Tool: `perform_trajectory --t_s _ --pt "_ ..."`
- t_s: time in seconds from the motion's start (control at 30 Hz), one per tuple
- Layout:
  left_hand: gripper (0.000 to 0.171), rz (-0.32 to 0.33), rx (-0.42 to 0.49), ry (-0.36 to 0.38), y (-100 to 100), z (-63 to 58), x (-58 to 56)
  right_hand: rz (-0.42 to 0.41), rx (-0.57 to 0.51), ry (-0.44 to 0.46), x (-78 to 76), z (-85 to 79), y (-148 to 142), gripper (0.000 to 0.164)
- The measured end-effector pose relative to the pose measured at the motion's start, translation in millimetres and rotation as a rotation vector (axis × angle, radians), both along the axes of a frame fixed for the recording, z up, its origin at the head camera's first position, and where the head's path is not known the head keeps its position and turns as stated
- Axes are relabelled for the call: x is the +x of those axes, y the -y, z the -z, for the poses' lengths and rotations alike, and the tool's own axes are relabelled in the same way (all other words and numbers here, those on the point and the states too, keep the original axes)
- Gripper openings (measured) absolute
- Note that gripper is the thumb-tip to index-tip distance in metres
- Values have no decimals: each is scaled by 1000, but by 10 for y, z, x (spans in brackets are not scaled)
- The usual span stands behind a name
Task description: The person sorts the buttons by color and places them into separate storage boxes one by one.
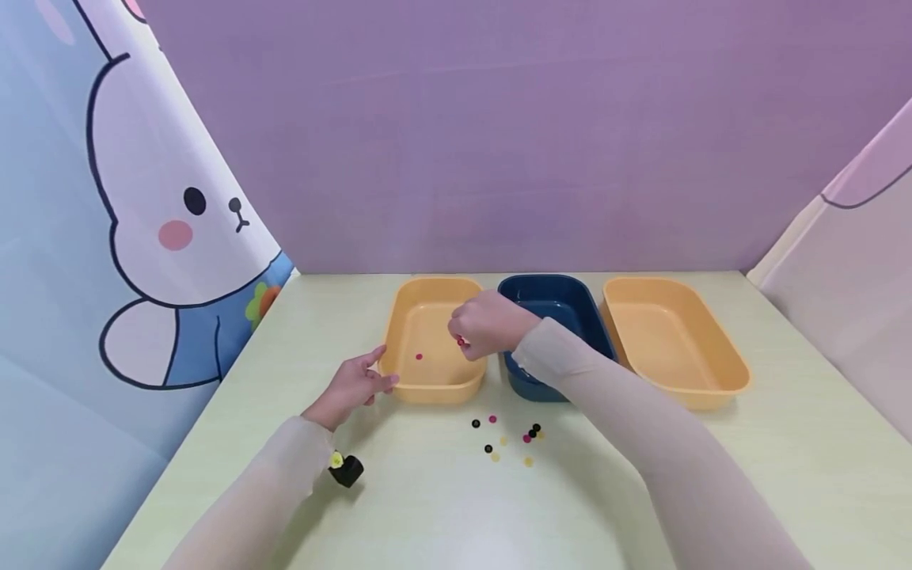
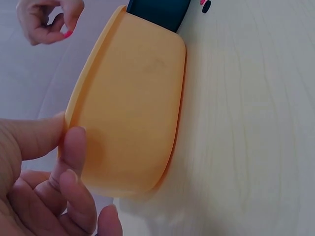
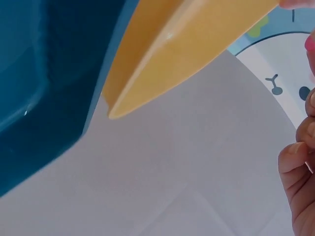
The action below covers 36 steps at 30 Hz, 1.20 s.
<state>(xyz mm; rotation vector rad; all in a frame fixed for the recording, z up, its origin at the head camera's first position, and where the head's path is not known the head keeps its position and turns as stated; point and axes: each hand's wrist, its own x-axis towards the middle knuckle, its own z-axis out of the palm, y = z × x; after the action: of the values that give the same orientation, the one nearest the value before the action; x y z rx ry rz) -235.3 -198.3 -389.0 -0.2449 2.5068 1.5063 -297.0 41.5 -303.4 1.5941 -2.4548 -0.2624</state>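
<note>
Three trays stand in a row along the far edge of a pale table [image 1: 427,507] in the head view: a left yellow tray [image 1: 436,393], a blue tray [image 1: 530,388] and a right yellow tray [image 1: 659,332]. Behind rises a purple backdrop [image 1: 499,142]; a cartoon rabbit [image 1: 142,158] fills the blue left-hand hanging. The left hand [image 1: 352,386] grips the left yellow tray's rim. Above that tray, the right hand [image 1: 486,323] pinches a pink bead [image 1: 461,342]; another pink bead [image 1: 419,356] lies inside. Loose beads [image 1: 492,419], black, pink and yellow, dot the tabletop.

The left wrist view shows faint wood grain beside the gripped tray.

In the right wrist view, creases cross the greyish backdrop.
</note>
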Motion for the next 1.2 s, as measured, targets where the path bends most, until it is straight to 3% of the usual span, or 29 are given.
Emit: perform_trajectory --t_s 0.2,0.47,0.73,1.2 --pt "70 3 0 2 -13 4 -1 9 11 43 -93 52 120 5" --pt "70 -1 13 10 -76 8 -16 20 -13 25 -179 106 229 7" --pt "70 11 30 -4 -130 25 -39 94 5 101 -232 163 315 8" --pt "70 -17 -2 8 -52 1 5 163 10 132 -312 185 530 9"
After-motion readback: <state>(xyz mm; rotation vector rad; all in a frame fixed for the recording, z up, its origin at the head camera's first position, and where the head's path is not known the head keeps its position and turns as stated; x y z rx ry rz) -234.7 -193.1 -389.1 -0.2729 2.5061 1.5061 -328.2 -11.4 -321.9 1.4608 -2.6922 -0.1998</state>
